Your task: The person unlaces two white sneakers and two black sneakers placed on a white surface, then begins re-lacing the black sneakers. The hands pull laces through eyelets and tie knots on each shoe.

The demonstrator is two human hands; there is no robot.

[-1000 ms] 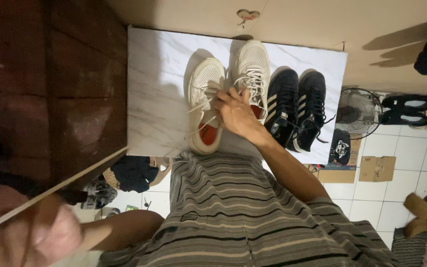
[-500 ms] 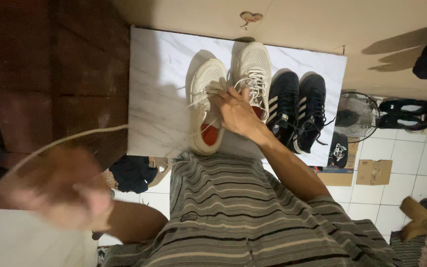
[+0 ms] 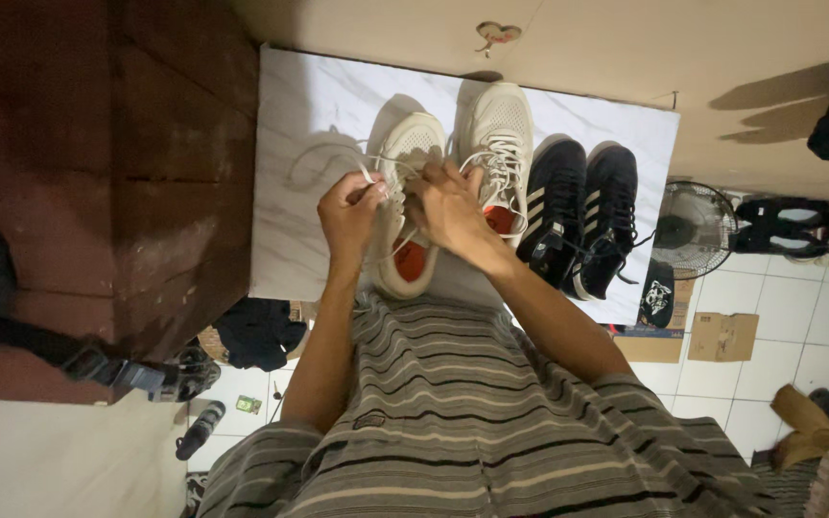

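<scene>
Two cream sneakers stand on a white marble-patterned tabletop (image 3: 299,240). My left hand (image 3: 349,213) pinches the cream shoelace (image 3: 314,153) at the left edge of the left sneaker (image 3: 411,144); the lace loops loosely over the table to the left. My right hand (image 3: 448,206) grips the lacing at the middle of the same shoe. Its orange insole (image 3: 409,260) shows below my hands. The right cream sneaker (image 3: 501,129) sits just beside, with loose laces.
A pair of black sneakers with white stripes (image 3: 587,211) stands right of the cream pair. A dark brown wooden cabinet (image 3: 107,173) is on the left. A small fan (image 3: 693,230), cardboard boxes (image 3: 722,336) and other shoes lie on the tiled floor.
My left hand, which had pulled the lace far out to the lower left, has come back up to the left sneaker. The lace now lies slack in a loop. My right hand stayed put.
</scene>
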